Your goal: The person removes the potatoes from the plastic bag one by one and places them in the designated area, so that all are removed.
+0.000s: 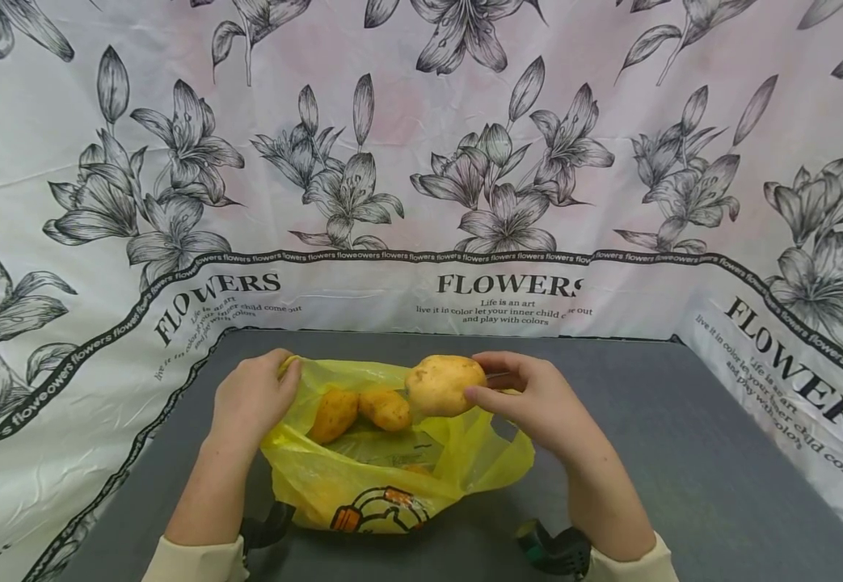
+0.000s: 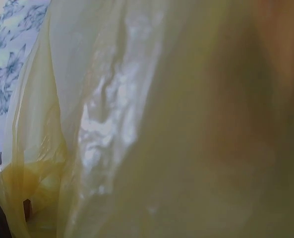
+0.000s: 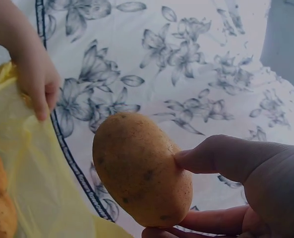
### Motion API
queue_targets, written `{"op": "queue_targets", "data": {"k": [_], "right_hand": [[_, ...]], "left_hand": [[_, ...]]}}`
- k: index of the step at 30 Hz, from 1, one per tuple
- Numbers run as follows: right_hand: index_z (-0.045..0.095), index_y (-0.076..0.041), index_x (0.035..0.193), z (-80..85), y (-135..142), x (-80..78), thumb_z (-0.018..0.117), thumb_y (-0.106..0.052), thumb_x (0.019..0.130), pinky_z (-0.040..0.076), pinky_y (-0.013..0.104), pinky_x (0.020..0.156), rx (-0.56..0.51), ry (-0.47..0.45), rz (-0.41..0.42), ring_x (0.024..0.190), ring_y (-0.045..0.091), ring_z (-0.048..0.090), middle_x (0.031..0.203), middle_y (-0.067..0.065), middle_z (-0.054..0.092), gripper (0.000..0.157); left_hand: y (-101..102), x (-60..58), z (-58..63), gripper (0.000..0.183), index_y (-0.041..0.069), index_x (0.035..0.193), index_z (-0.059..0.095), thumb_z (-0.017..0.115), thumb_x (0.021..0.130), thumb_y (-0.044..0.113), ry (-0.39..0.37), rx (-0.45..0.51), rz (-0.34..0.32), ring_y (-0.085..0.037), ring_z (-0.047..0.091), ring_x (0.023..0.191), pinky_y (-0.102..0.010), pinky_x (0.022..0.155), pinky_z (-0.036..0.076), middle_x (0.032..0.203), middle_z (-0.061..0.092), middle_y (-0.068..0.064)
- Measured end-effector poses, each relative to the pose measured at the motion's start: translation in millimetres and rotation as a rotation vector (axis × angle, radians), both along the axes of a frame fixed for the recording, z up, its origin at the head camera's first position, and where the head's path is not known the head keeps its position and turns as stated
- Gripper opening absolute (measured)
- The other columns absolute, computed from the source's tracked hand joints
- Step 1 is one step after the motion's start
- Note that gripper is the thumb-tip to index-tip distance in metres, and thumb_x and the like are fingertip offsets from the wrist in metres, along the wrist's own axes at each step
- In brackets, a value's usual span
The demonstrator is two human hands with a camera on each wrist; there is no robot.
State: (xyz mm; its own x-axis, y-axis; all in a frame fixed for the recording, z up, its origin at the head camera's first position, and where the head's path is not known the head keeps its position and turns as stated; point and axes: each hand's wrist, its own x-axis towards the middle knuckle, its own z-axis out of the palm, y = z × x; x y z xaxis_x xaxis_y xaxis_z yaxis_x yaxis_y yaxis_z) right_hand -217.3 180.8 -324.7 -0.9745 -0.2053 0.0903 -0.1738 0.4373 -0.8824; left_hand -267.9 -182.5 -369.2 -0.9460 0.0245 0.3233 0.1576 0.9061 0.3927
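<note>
My right hand (image 1: pixel 537 396) pinches a large pale potato (image 1: pixel 444 385) by its right end, thumb on one side and fingers on the other. In the head view the potato overlaps the right part of a yellow plastic bag (image 1: pixel 457 461); the right wrist view shows the potato (image 3: pixel 139 168) up close. At the bag's left rim, my left hand (image 1: pixel 254 400) grips the plastic between thumb and fingers. Two more potatoes (image 1: pixel 336 414) show side by side inside the open bag. The left wrist view is mostly filled by blurred yellow plastic (image 2: pixel 112 119).
The bag lies on a dark grey table (image 1: pixel 683 453). A white flower-printed cloth (image 1: pixel 392 202) hangs behind and along both sides of it. Dark wrist-camera mounts (image 1: pixel 555 550) sit by both wrists.
</note>
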Motion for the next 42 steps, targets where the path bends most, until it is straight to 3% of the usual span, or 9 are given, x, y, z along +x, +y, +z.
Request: {"op": "queue_targets", "data": {"k": [10, 14, 23, 29, 42], "right_hand": [[0.057, -0.006, 0.143, 8.9, 28, -0.2, 0.078, -0.036, 0.093, 0.056, 0.037, 0.086, -0.025, -0.028, -0.041, 0.118, 0.028, 0.064, 0.129, 0.014, 0.067, 0.062], [0.056, -0.005, 0.144, 9.1, 36, -2.9, 0.077, -0.037, 0.093, 0.053, 0.036, 0.089, -0.025, -0.028, -0.052, 0.119, 0.028, 0.063, 0.132, 0.014, 0.065, 0.064], [0.052, -0.004, 0.147, 9.3, 54, -5.2, 0.075, -0.04, 0.095, 0.039, 0.059, 0.109, -0.029, -0.01, -0.078, 0.126, 0.031, 0.057, 0.14, 0.015, 0.06, 0.067], [0.053, -0.003, 0.146, 9.8, 66, -5.2, 0.074, -0.038, 0.096, 0.032, 0.063, 0.111, -0.049, -0.009, -0.096, 0.133, 0.033, 0.052, 0.141, 0.016, 0.059, 0.064], [0.048, 0.001, 0.149, 1.8, 91, -10.4, 0.069, -0.038, 0.099, 0.036, 0.056, 0.11, -0.056, -0.007, -0.123, 0.134, 0.033, 0.047, 0.143, 0.021, 0.056, 0.067]], "left_hand": [[0, 1.2, 0.5, 0.035, 0.005, 0.126, 0.069, 0.052, 0.106, 0.027, -0.022, -0.003, -0.001, -0.029, 0.066, 0.076, -0.052, 0.066, 0.053, 0.111, 0.073, -0.018], [0, 1.5, -0.1, 0.035, 0.005, 0.127, 0.069, 0.052, 0.106, 0.028, -0.025, 0.0, -0.002, -0.028, 0.065, 0.075, -0.051, 0.065, 0.052, 0.111, 0.073, -0.018], [0, 1.8, -1.5, 0.036, 0.005, 0.127, 0.069, 0.051, 0.106, 0.028, -0.025, -0.004, 0.002, -0.034, 0.068, 0.085, -0.055, 0.071, 0.053, 0.114, 0.073, -0.019], [1, 2.6, -1.4, 0.036, 0.004, 0.126, 0.069, 0.05, 0.106, 0.028, -0.007, -0.005, -0.002, -0.036, 0.068, 0.086, -0.056, 0.072, 0.053, 0.113, 0.073, -0.019], [3, 1.3, -0.2, 0.035, 0.005, 0.126, 0.069, 0.052, 0.106, 0.028, -0.025, -0.013, -0.003, -0.035, 0.068, 0.085, -0.055, 0.071, 0.053, 0.114, 0.073, -0.019]]}}
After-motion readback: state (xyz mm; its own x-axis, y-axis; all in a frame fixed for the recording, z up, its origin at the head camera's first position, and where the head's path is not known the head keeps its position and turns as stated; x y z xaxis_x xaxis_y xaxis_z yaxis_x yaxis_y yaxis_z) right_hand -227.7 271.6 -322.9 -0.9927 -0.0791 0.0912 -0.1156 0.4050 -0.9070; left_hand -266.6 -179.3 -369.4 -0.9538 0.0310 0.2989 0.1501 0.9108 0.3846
